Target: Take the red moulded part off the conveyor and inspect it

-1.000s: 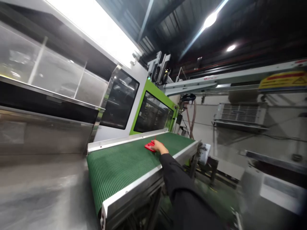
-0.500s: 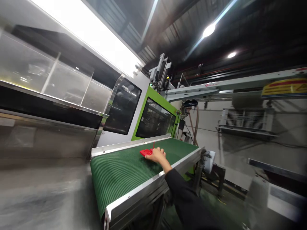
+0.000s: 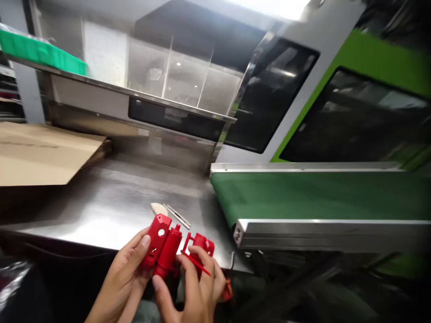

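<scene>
A red moulded plastic part (image 3: 168, 246) with several joined pieces and thin runners is held in both hands at the bottom centre. My left hand (image 3: 126, 276) grips its left piece, thumb on the face with a round hole. My right hand (image 3: 195, 287) holds the right pieces, fingers wrapped over a thin red runner. The part hangs just over the front edge of the steel table (image 3: 101, 211).
A small knife or blade tool (image 3: 170, 211) lies on the steel table. Flat cardboard (image 3: 40, 152) sits at the left. A green conveyor belt (image 3: 319, 195) with a metal frame runs to the right, beside a green and white machine (image 3: 323, 89). A shelf carries a green tray (image 3: 40, 51).
My right hand picked the red part off the conveyor belt and brought it back to the steel table's edge. My left hand joined it. My view swung left and down.
</scene>
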{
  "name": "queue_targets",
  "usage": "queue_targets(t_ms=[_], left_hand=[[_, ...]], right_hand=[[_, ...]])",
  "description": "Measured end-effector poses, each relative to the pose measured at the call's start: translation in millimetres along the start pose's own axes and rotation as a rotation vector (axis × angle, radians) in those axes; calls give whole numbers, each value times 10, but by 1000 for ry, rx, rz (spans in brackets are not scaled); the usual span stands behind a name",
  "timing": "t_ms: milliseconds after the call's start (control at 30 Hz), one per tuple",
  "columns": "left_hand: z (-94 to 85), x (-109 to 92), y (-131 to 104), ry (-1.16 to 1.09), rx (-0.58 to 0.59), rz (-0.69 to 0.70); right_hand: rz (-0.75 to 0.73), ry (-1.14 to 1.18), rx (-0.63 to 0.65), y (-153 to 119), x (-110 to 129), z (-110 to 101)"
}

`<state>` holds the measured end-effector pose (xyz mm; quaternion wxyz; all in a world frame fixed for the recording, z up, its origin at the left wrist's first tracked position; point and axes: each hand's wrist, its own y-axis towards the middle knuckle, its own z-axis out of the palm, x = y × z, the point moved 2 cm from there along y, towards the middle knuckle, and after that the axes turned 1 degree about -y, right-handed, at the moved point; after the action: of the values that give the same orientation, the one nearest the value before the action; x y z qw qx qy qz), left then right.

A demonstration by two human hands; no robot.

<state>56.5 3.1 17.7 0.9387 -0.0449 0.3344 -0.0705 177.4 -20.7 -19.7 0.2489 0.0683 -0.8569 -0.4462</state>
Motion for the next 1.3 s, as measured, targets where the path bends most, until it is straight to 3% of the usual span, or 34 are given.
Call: queue_targets(t_ms=[100, 167, 233, 300, 400, 533, 700, 1000, 1300], left_hand=[[-107, -138, -35, 13, -73, 10], [-195, -193, -47, 27, -151, 19], [-246, -234, -32, -10, -131, -20], [-256, -270, -2, -111, -60, -125], [-236, -336, 37, -303, -17, -279], [-230, -424, 66, -420, 17, -310], [-261, -425, 110, -356, 16, -270], [-166, -379, 162, -431, 42, -272], [-451, -153, 342, -300, -103, -249]], right_hand=[[55, 224, 84, 90, -119, -107], [256, 300, 35, 157, -325, -243], [558, 472, 67, 230, -507, -322], [822, 778, 267, 318, -573, -301], [1015, 1152, 510, 464, -503, -195], [1152, 1322, 524, 566, -441, -55], [1386, 1453, 484, 547, -525, 68], [1431, 1457, 531, 552, -525, 178], [1204, 1351, 497, 467, -379, 204]])
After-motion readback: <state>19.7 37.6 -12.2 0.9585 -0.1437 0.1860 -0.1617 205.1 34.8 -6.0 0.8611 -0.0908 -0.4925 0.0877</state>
